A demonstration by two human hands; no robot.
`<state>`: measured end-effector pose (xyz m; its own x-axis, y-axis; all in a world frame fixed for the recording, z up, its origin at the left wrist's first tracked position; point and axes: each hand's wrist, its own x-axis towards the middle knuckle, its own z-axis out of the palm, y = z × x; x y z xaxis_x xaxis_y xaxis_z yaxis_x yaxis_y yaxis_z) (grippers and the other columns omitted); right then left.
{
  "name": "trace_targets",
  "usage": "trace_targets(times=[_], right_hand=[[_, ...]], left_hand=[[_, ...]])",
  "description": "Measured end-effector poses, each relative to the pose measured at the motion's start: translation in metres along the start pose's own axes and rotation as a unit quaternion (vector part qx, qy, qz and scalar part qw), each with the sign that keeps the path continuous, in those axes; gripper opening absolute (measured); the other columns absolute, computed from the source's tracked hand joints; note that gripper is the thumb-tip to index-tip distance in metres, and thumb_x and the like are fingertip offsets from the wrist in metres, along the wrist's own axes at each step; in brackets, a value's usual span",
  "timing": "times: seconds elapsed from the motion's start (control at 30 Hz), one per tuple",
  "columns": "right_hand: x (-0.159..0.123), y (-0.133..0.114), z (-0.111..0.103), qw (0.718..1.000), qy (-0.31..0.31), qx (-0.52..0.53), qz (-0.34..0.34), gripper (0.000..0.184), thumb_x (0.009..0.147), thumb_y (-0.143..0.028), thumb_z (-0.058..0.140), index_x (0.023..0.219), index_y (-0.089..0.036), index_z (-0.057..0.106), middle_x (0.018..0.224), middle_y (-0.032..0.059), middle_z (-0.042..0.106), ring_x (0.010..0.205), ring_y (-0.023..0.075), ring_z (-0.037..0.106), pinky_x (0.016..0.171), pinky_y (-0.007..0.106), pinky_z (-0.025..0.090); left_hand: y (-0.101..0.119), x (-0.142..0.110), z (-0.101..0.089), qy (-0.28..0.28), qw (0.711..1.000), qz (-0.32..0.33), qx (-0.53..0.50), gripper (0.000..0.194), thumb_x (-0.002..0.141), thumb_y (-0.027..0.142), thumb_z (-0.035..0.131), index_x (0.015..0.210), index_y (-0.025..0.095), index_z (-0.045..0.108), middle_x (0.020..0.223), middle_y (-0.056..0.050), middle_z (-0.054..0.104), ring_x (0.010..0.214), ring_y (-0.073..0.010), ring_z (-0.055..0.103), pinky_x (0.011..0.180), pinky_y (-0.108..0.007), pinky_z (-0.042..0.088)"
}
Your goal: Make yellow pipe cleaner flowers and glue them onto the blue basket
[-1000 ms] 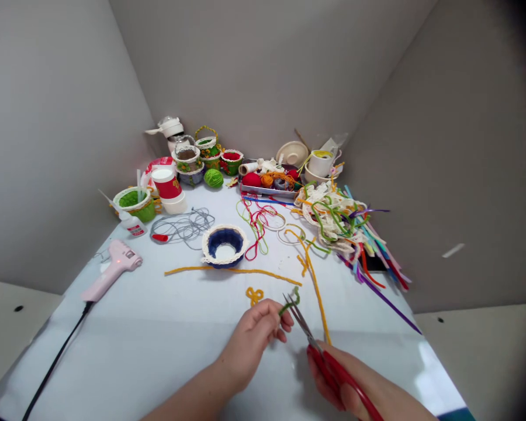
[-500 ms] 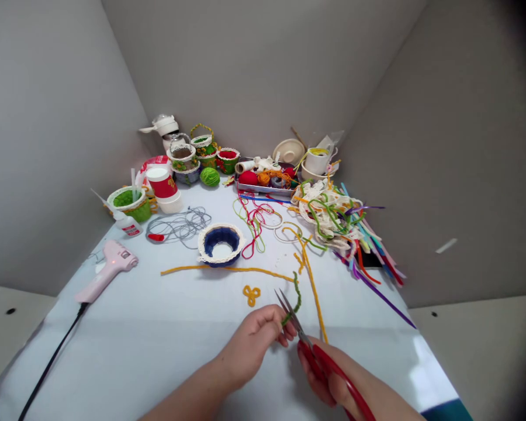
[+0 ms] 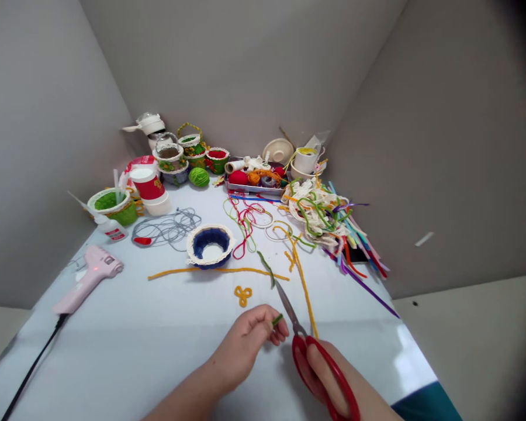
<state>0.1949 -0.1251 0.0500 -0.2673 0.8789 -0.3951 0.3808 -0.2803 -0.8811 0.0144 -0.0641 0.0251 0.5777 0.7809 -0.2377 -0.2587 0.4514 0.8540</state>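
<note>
My left hand (image 3: 249, 336) pinching short green piece (image 3: 277, 320), right hand (image 3: 326, 377) gripping scissors (image 3: 288, 305); cut looking done, yellow loops (image 3: 242, 293) lying unattached, nearer than blue bowl (image 3: 199, 244).

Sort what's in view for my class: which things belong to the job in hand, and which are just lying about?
In use: right hand, red-handled scissors; left hand, short green piece; probably the green strip by the scissors' tip.

Apparently lying about: pink glue gun, white bottle, green yarn ball.
</note>
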Motion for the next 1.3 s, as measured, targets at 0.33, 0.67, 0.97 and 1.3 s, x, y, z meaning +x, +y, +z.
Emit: trace_targets(times=[0.33,0.67,0.97,1.3], right_hand=[[0.023,0.020,-0.073,0.867,0.251,-0.409,0.130,0.046,0.079,-0.060,0.052,0.095,-0.018,0.056,0.077,0.0099,0.064,0.067,0.0270,0.061,0.061,0.034,0.042],[0.044,0.013,-0.088,0.861,0.305,-0.406,-0.034,0.035,0.085,-0.040,0.052,0.103,-0.012,0.064,0.115,0.0200,0.061,0.108,0.0340,0.055,0.098,0.047,0.039],[0.084,-0.043,-0.005,0.987,0.081,0.114,-0.075,0.024,0.079,-0.040,0.065,0.076,-0.016,0.061,0.066,-0.0012,0.061,0.063,0.0134,0.056,0.063,0.026,0.046],[0.081,-0.045,-0.008,0.972,0.083,-0.065,-0.212,0.017,0.091,-0.021,0.054,0.079,-0.019,0.066,0.075,0.0018,0.062,0.075,0.0146,0.058,0.070,0.026,0.043]], left_hand=[[0.000,0.001,-0.001,0.079,0.993,-0.023,-0.080,0.020,0.087,0.028,0.055,0.072,0.015,0.057,0.080,-0.004,0.061,0.073,-0.0126,0.049,0.072,-0.026,0.038],[0.004,0.001,-0.003,0.107,0.975,-0.036,-0.189,0.021,0.086,0.030,0.061,0.074,0.013,0.060,0.077,-0.004,0.059,0.070,-0.0104,0.050,0.068,-0.023,0.039],[0.002,0.000,-0.003,0.101,0.974,-0.017,-0.202,0.022,0.085,0.030,0.062,0.072,0.012,0.060,0.074,-0.003,0.059,0.066,-0.0100,0.050,0.065,-0.024,0.038],[0.004,0.004,-0.012,0.154,0.988,-0.020,0.000,0.030,0.078,0.044,0.067,0.077,0.014,0.063,0.061,0.001,0.057,0.055,-0.0093,0.047,0.056,-0.023,0.036]])
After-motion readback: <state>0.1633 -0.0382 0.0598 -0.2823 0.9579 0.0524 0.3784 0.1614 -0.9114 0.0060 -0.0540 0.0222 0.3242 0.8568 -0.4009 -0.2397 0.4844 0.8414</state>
